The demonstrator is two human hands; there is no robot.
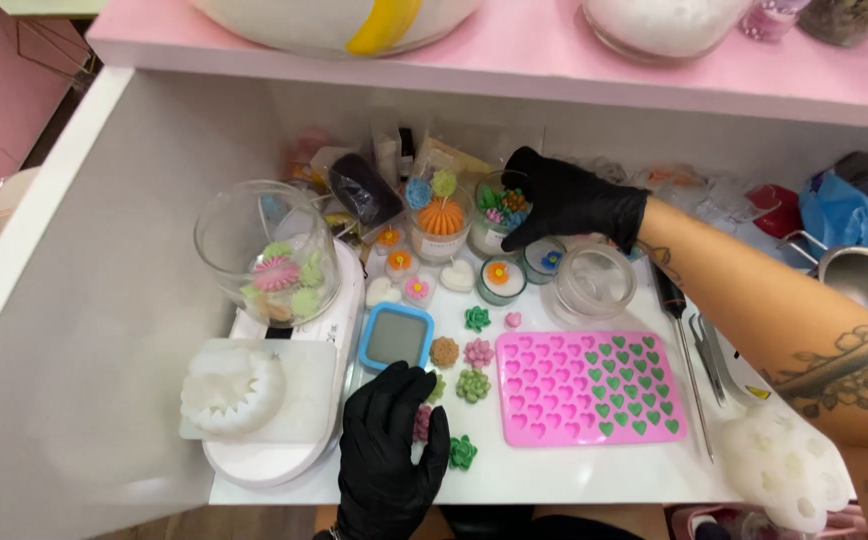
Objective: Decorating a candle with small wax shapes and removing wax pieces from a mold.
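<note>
Gloves cover both hands: the right hand (569,200), reaching far across the desk (574,465), closes its grip round the rim of a glass jar (500,212) of small wax flowers, while the left hand (389,450) rests near, fingers loosely curled beside a purple flower (422,423).

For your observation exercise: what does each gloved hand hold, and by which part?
Right hand grips the small glass jar by its rim. Left hand touches a small flower piece; hold unclear.
</note>
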